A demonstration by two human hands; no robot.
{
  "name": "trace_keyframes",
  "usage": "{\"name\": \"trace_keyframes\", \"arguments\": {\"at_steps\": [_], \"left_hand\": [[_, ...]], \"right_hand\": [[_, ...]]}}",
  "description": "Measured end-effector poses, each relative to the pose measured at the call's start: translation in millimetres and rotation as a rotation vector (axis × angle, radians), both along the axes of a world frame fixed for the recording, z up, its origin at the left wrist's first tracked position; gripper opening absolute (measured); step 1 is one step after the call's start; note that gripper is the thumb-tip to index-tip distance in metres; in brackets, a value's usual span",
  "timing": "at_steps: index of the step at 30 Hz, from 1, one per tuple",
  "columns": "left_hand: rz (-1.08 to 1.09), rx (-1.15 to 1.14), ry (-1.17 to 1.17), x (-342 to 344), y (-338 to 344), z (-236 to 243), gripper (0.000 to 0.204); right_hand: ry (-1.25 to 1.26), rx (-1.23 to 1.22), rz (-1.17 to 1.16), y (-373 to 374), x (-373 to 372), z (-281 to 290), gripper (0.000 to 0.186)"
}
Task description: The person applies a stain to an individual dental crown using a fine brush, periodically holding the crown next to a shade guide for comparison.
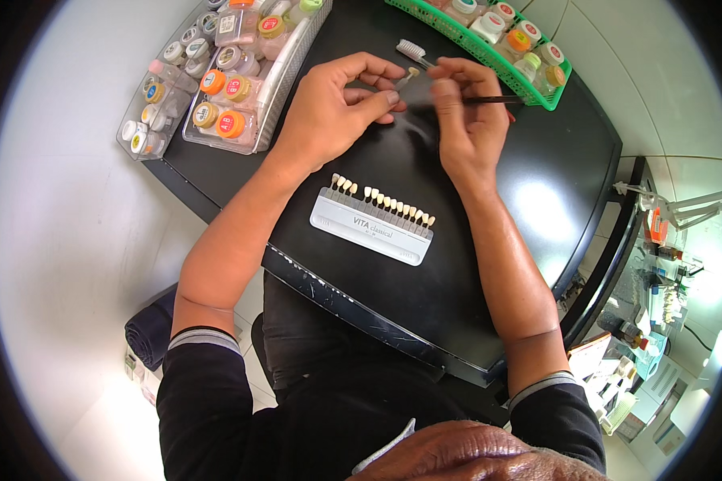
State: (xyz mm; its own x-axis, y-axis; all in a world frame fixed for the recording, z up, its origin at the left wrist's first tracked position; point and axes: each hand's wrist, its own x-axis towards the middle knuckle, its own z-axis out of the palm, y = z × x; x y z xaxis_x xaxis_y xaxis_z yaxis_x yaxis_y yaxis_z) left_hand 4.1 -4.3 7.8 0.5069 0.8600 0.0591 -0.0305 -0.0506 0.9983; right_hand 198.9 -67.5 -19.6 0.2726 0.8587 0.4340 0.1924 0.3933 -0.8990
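My left hand [341, 104] reaches over the black table, thumb and fingertips pinching a small tooth shade tab [411, 74] with a yellowish tip. Close on its right, my right hand [472, 120] is closed around a thin dark-handled tool [493, 99] whose handle points right; its working end is hidden or blurred by the fingers. Just beyond both hands lies a brush with white bristles [411, 50]. Nearer to me rests a grey tooth shade guide [373, 227], its row of tooth-coloured tabs standing along the far edge, with a gap toward the left.
Clear plastic baskets [261, 128] of lidded jars stand at the far left. A green basket [555, 100] with more jars sits at the far right. The black table [529, 240] has a worn front edge. Beyond its right side is a cluttered workbench [618, 321].
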Motion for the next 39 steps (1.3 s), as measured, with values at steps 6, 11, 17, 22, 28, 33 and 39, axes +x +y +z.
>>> {"name": "trace_keyframes", "arguments": {"at_steps": [6,11,17,22,28,33,39], "left_hand": [[0.034,-0.113,0.021,4.2,1.8,-2.2,0.023],[0.016,-0.198,0.092,-1.6,5.5,-3.4,0.022],[0.024,-0.216,0.108,1.1,5.6,-6.4,0.022],[0.013,-0.213,0.125,0.9,5.9,-7.8,0.022],[0.056,-0.218,0.083,3.5,3.9,-9.0,0.023],[0.014,-0.203,0.154,1.6,4.3,-7.7,0.022],[0.015,-0.209,0.138,1.1,4.6,-10.1,0.021]], "right_hand": [[0.085,0.237,-0.265,7.7,8.8,-4.3,0.046],[-0.019,0.063,-0.281,-8.7,0.5,4.5,0.045],[-0.089,0.047,-0.199,-5.7,0.9,-3.2,0.030],[-0.344,0.079,-0.239,-1.7,-3.1,-0.1,0.021],[-0.472,0.143,-0.162,-4.5,-0.1,0.3,0.017],[-0.453,0.128,-0.189,-4.4,-0.8,1.2,0.018],[-0.220,0.062,-0.124,-9.4,-2.1,-3.5,0.025]]}}
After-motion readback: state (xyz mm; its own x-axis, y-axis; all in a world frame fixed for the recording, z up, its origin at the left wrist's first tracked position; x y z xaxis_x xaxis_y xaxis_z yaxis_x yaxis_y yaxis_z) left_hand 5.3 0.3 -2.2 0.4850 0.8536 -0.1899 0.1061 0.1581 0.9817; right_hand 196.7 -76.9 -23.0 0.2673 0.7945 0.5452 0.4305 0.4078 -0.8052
